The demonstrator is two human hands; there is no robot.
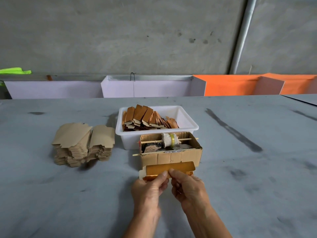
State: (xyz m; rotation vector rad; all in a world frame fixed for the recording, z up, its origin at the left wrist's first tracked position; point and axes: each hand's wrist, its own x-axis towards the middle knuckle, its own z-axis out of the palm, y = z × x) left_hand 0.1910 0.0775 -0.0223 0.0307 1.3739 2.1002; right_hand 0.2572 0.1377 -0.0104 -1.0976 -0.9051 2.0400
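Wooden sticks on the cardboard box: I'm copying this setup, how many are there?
2. One stick spans the cardboard box top, carrying the yellow roll; the other stick lies along its near edge, poking out left. Others may hide inside.

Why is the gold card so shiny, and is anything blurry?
Head view: light glares off the gold card pinched by the left hand and right hand, brightest near the left thumb. Head view: shadows are soft, like the one under the brown card stack. Head view: the middle is sharp, the edges look slightly soft.
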